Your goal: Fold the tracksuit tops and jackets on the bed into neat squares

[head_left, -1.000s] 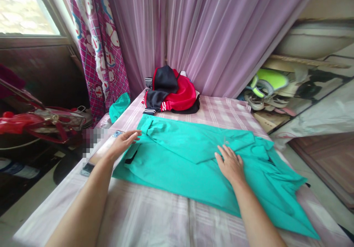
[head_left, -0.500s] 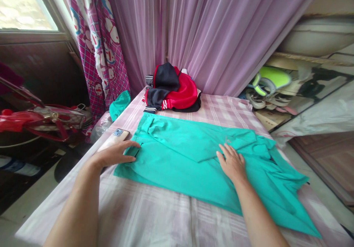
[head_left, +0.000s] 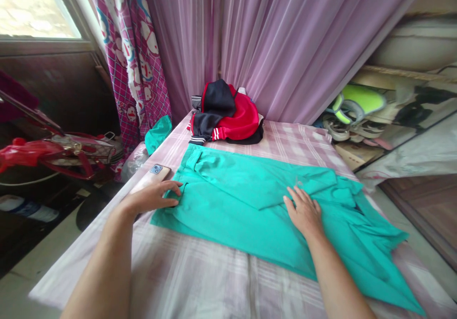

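A teal garment (head_left: pixel 228 204) lies spread across the bed or table, with creases and loose folds toward its right end; its exact kind is hard to make out. At its left edge is my left hand (head_left: pixel 157 196), thumb and fingers apart, fingertips on or just over the cloth. My right hand (head_left: pixel 305 210) rests palm down on the garment right of the middle, fingers stretched out. Just beyond my left hand lies a phone (head_left: pixel 156 172), camera side up.
Behind the garment sits a heap of red and black clothes (head_left: pixel 228 114) against the purple curtain (head_left: pixel 278 47). A checked cloth (head_left: pixel 200 266) covers the surface. At left a teal cloth (head_left: pixel 158 134) hangs by the edge. Shoes (head_left: pixel 337 131) and a lime-green visor (head_left: pixel 364 102) fill a right-hand shelf.
The whole view has shifted slightly, so things appear a little farther right. Both hands keep nearly the same places on the garment, which looks unchanged.
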`<state>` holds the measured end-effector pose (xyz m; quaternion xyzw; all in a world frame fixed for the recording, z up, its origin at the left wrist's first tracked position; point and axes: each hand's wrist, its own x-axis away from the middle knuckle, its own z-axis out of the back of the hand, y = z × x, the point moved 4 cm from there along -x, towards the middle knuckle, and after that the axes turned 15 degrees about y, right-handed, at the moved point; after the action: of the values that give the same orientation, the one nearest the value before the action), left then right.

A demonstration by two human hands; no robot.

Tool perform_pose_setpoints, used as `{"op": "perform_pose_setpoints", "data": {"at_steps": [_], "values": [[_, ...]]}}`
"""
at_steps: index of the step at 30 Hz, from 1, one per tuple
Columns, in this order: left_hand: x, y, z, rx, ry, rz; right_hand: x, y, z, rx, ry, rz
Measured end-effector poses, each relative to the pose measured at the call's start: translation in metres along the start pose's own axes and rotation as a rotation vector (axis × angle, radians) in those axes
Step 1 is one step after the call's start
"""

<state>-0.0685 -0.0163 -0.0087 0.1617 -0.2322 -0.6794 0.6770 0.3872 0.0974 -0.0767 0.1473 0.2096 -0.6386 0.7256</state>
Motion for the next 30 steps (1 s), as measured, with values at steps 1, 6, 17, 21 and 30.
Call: {"op": "perform_pose_setpoints", "data": {"at_steps": [1, 6, 17, 21, 30], "values": [[0.001, 0.000, 0.000, -0.016, -0.006, -0.003, 0.000, 0.000, 0.000, 0.000, 0.006, 0.003], [-0.001, 0.000, 0.002, -0.057, 0.071, -0.012, 0.000, 0.000, 0.001, -0.001, 0.024, -0.002], [-0.010, 0.015, 0.009, -0.127, 0.319, -0.046, 0.000, 0.001, 0.000, -0.037, 0.037, -0.003], [-0.010, 0.022, 0.011, -0.171, 0.370, -0.065, 0.000, 0.000, 0.001, -0.043, 0.042, -0.001], [-0.005, 0.015, 0.002, 0.065, 0.139, 0.036, 0.000, -0.001, 0.002, -0.039, 0.041, -0.012]]}}
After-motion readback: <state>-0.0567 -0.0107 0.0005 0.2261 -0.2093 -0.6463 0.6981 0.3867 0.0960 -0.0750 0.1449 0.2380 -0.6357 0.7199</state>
